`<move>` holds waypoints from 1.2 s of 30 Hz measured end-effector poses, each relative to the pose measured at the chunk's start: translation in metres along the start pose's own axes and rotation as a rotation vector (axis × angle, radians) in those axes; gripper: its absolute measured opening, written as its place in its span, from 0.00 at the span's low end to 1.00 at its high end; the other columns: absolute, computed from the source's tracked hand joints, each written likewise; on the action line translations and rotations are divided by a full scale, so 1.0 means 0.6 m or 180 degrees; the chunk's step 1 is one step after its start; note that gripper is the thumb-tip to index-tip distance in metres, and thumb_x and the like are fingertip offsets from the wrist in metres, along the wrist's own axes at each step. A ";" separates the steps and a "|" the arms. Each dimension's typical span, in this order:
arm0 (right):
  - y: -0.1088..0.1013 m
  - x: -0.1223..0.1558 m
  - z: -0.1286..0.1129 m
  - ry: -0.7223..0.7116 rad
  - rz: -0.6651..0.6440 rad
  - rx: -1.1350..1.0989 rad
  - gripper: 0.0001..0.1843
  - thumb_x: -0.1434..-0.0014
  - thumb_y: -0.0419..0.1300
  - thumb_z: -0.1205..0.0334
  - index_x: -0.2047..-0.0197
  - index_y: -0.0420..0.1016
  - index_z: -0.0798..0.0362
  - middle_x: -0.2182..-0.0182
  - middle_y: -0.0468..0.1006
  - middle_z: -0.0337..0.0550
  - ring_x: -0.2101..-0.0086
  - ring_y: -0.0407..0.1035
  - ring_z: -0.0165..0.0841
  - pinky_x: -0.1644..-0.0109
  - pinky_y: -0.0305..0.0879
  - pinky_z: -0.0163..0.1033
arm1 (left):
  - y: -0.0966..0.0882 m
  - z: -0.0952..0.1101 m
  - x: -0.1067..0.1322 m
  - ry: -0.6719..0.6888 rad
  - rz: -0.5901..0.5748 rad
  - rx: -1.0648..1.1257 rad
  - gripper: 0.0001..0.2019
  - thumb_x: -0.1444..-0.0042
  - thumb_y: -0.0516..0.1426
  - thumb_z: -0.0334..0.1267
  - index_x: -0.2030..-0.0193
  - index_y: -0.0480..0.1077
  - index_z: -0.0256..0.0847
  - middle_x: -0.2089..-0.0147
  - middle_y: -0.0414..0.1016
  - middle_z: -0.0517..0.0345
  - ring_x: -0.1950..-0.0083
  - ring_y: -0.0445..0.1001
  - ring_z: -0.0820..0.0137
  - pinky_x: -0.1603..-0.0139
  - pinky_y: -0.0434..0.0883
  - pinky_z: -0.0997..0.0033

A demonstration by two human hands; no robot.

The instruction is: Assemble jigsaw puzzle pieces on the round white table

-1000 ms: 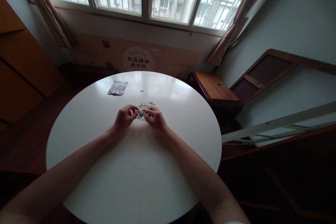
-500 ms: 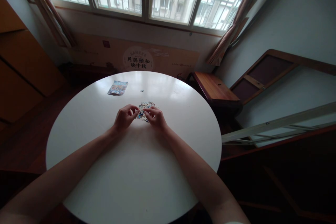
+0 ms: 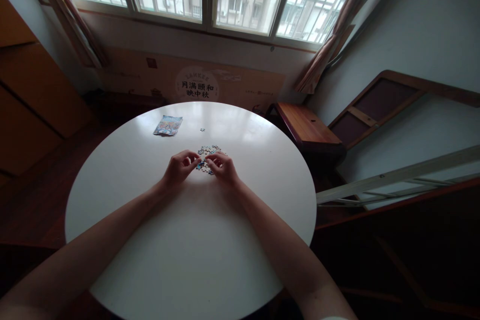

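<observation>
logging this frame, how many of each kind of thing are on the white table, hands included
hands: 2, left hand and right hand
puzzle piece pile: 1
stray piece cluster: 1
printed packet: 1
total: 5

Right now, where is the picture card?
In the head view, the picture card lies on the table, far left, beyond the left hand, left of the puzzle pieces.

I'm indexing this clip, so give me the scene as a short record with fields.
surface: round white table
left hand: fingers curled, at the left edge of the puzzle pieces
right hand: fingers curled, at their right edge
hold: too small to tell
also on table: packet, far left; stray piece, beyond the puzzle pieces
</observation>
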State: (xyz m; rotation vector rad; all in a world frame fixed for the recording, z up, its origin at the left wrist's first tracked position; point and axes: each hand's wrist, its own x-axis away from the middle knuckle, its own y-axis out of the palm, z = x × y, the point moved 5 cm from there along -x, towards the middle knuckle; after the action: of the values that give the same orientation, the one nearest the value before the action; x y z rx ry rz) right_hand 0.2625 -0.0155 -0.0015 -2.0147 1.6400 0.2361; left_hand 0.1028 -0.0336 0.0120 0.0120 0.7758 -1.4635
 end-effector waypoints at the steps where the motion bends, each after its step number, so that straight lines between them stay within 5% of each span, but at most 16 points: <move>1: 0.000 0.000 0.001 0.0011 -0.0009 0.0008 0.08 0.45 0.59 0.60 0.66 0.76 0.55 0.70 0.72 0.40 0.76 0.65 0.24 0.73 0.63 0.31 | 0.000 0.001 0.000 0.0000 -0.0013 0.0018 0.11 0.47 0.60 0.45 0.68 0.72 0.37 0.78 0.68 0.63 0.81 0.63 0.78 0.80 0.62 0.79; 23: -0.004 0.001 -0.002 -0.0098 0.0084 0.0055 0.10 0.46 0.61 0.57 0.71 0.72 0.54 0.73 0.70 0.37 0.76 0.63 0.24 0.71 0.63 0.32 | 0.007 0.000 0.001 -0.0071 -0.0183 0.0279 0.12 0.48 0.60 0.45 0.68 0.72 0.36 0.78 0.66 0.63 0.82 0.62 0.79 0.82 0.61 0.79; 36: -0.015 0.001 -0.017 -0.0131 0.0351 0.0210 0.08 0.44 0.59 0.58 0.69 0.72 0.54 0.72 0.70 0.39 0.74 0.65 0.26 0.69 0.65 0.33 | 0.008 0.008 0.004 -0.0062 -0.0235 0.0514 0.14 0.46 0.60 0.43 0.58 0.76 0.37 0.70 0.72 0.57 0.80 0.64 0.80 0.84 0.63 0.81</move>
State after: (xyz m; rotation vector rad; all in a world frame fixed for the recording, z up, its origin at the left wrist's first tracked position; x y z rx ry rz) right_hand 0.2694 -0.0202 0.0095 -1.8617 1.7127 0.2580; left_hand 0.1091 -0.0372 0.0122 0.0925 0.6465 -1.5911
